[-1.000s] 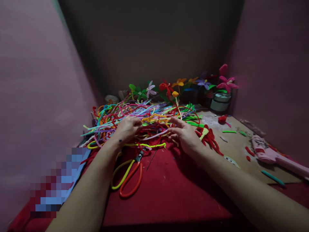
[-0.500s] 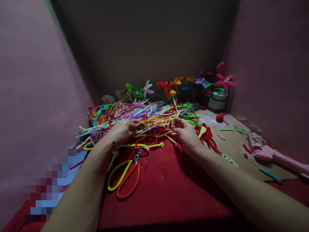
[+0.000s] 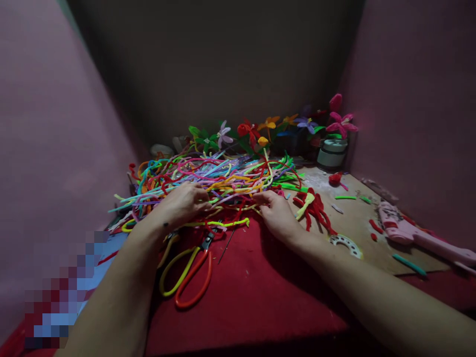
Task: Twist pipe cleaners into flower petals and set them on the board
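A heap of many-coloured pipe cleaners (image 3: 230, 178) spreads over the back of the table. At its front edge my left hand (image 3: 186, 204) is closed, the fingertips pinched on a pale pipe cleaner among the strands. Facing it from the right, my right hand (image 3: 278, 215) has thumb and fingers pressed together at the other end of the pale strands; the exact grip is partly hidden. Below my left hand lie scissors (image 3: 193, 277) with one yellow and one red-orange handle, their blades under a bright yellow pipe cleaner (image 3: 223, 224).
Pipe-cleaner flowers (image 3: 247, 131) stand along the back, some pink ones above a grey jar (image 3: 332, 152). On a board (image 3: 364, 198) at right lie red pipe-cleaner pieces (image 3: 316, 210), a white holed disc (image 3: 347, 245) and a pink tool (image 3: 412, 233). Walls close both sides.
My right hand has moved slightly left and down, nearer my left hand. My left hand keeps its pinch at the heap. The whole view has shifted a little.
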The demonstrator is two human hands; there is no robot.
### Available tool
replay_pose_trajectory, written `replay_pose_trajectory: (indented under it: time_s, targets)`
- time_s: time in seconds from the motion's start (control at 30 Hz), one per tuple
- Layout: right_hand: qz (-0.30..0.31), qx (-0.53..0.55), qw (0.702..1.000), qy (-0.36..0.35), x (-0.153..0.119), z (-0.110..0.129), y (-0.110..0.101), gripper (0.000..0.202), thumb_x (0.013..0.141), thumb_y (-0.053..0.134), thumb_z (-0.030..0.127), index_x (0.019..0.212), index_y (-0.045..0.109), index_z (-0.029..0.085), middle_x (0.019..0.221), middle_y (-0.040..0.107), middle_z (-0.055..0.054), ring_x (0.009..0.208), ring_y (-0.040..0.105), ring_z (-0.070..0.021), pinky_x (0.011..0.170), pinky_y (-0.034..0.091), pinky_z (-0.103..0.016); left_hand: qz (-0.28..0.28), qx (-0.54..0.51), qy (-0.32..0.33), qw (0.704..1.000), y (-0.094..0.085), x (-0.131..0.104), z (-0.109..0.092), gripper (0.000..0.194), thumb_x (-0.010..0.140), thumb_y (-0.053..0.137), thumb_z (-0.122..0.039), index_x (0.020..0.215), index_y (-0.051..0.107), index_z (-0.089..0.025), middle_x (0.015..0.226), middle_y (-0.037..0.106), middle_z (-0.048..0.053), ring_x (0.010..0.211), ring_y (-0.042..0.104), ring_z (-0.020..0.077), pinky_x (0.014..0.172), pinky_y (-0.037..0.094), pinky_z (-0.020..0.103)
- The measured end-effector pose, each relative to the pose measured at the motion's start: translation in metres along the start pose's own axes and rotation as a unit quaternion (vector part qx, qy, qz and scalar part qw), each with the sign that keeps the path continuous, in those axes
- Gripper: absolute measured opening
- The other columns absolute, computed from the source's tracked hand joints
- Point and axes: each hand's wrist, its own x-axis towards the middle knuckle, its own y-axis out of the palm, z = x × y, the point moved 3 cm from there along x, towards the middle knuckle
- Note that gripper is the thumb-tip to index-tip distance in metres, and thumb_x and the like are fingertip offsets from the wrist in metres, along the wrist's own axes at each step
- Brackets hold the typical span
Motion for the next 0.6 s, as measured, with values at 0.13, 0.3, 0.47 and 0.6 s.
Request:
replay_pose_trajectory:
  time_s: [0.13,0.3,0.47,0.6]
  targets:
    - [0.046,-0.186,0.977,-0.095,0.0,0.004,0.004,0.03,0.074,0.044,0.002,0.09,0.066,0.014,0.094,0.064,-0.008,0.088,0.054,-0.0178,0.081,0.043,-0.029,-0.16,0.014,-0.046,0.986,-0.005,0.0,-0.012,0.022,0.079,0.051,-0.035,0.078,0.067,-0.019,0.083,0.057,0.006,0.079,0.05,0.0196,0.07,0.04,0.03]
    - [0.076,-0.391,0.903,-0.164,0.0,0.008,0.013,0.026,0.082,0.042,0.01,0.09,0.067,0.014,0.099,0.06,-0.015,0.095,0.045,-0.026,0.077,0.04,-0.035,-0.221,-0.052,0.093,0.969,0.012,0.008,-0.063,0.019,0.081,0.051,-0.03,0.092,0.064,-0.021,0.098,0.056,0.006,0.093,0.047,0.0191,0.083,0.04,0.033]
    - [0.031,-0.374,0.895,-0.241,-0.005,0.016,0.01,0.022,0.086,0.043,0.018,0.092,0.064,0.016,0.093,0.062,-0.01,0.09,0.046,-0.023,0.076,0.038,-0.033,-0.162,-0.019,0.098,0.982,0.049,0.022,-0.074,0.018,0.079,0.053,-0.029,0.09,0.064,-0.021,0.11,0.055,0.008,0.099,0.043,0.0237,0.085,0.037,0.04]
    - [-0.046,-0.248,0.919,-0.303,-0.015,0.03,-0.002,0.022,0.088,0.04,0.02,0.083,0.061,0.017,0.083,0.061,-0.008,0.084,0.049,-0.019,0.077,0.037,-0.031,-0.132,-0.024,0.09,0.987,0.06,0.028,-0.053,0.019,0.081,0.05,-0.028,0.087,0.067,-0.022,0.116,0.054,0.007,0.102,0.043,0.0238,0.088,0.035,0.042]
